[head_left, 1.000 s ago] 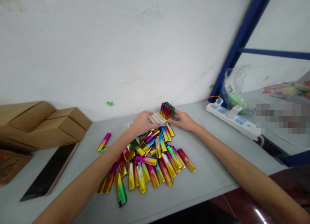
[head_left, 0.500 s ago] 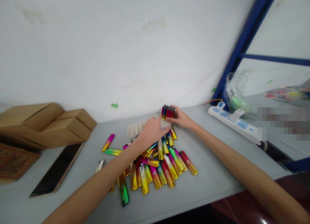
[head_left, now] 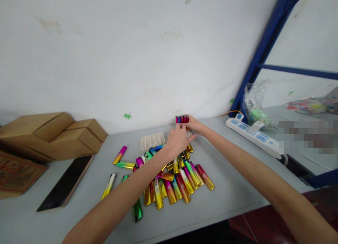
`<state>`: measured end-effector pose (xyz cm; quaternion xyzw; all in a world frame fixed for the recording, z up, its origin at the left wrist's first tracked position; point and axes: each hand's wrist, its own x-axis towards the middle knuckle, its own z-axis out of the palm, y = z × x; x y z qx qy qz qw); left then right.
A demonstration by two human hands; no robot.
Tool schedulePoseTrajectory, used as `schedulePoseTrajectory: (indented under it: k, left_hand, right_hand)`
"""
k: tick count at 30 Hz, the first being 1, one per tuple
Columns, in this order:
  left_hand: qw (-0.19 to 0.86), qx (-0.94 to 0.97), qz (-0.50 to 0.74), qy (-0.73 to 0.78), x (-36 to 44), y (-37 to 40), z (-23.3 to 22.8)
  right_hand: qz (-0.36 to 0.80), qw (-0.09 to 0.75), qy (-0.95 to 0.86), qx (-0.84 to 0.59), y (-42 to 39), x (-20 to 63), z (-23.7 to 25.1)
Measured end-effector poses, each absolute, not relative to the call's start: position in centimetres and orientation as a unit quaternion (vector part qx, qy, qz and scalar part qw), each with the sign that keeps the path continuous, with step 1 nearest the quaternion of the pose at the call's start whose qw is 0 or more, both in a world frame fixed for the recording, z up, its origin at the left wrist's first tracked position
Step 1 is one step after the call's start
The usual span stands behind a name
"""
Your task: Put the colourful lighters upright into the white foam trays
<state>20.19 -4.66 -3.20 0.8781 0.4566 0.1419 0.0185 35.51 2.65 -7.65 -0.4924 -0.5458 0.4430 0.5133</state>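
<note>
Grip: a small white tray section loaded with upright lighters (head_left: 182, 119) is enclosed between both hands; the right hand (head_left: 194, 125) is wrapped around its far side, and the left hand (head_left: 177, 141) is pressed against its near side. How tightly either hand is closed cannot be told, since the fingers are hidden behind the block.
Position of block: it is held at the back of the grey table (head_left: 232, 198), close to the white wall, just above the loose heap.
Handling: the block is judged light but loose. The lighters are only seated in sockets, so they could tip out if the tray is tilted. The metallic shells are judged smooth and slippery. The tray base is best gripped at opposite edges and kept level.
Nearby: an empty white socket tray (head_left: 152, 141) is lying flat just left of the left hand.
Heap: many iridescent lighters (head_left: 171, 180) are scattered beneath the forearms, with a few strays (head_left: 119, 155) lying apart to the left.
Surroundings: cardboard boxes (head_left: 52, 135), a dark phone (head_left: 66, 182) and a power strip (head_left: 253, 136) are placed further out.
</note>
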Motion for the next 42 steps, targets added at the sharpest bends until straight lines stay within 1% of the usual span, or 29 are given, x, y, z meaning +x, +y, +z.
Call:
schedulePoseTrajectory:
  k: [6, 10, 17, 21, 24, 28, 34, 37, 42]
  left_hand:
    - [0.072, 0.876, 0.159, 0.45, 20.8, -4.2, -2.8]
    - [0.092, 0.894, 0.152, 0.41, 20.4, -4.2, -3.0]
    - [0.045, 0.92, 0.102, 0.376, 20.5, -4.3, -3.7]
    - [0.022, 0.929, 0.076, 0.362, 21.5, -4.8, -3.7]
    - [0.007, 0.932, 0.058, 0.359, 22.3, -5.3, -3.5]
    - [-0.018, 0.933, 0.056, 0.356, 23.3, -5.5, -3.5]
    - [-0.056, 0.931, 0.059, 0.356, 25.1, -5.3, -3.4]
    - [-0.068, 0.926, 0.061, 0.366, 26.0, -5.3, -3.4]
    - [-0.06, 0.928, 0.061, 0.361, 26.7, -5.0, -3.9]
  right_hand:
    - [0.503, 0.455, -0.569, -0.466, 3.1, 36.1, -6.4]
    - [0.528, 0.417, -0.584, -0.454, 2.6, 36.7, -5.7]
    - [0.557, 0.369, -0.607, -0.43, 2.5, 37.5, -5.3]
    - [0.558, 0.376, -0.611, -0.416, 3.2, 37.7, -5.7]
    - [0.546, 0.385, -0.616, -0.417, 3.4, 38.1, -6.0]
    - [0.522, 0.37, -0.642, -0.423, 3.4, 38.7, -5.7]
    - [0.416, 0.347, -0.694, -0.475, 3.3, 39.8, -5.2]
    - [0.372, 0.351, -0.701, -0.498, 3.1, 40.5, -5.4]
    - [0.336, 0.371, -0.699, -0.511, 3.0, 41.5, -6.4]
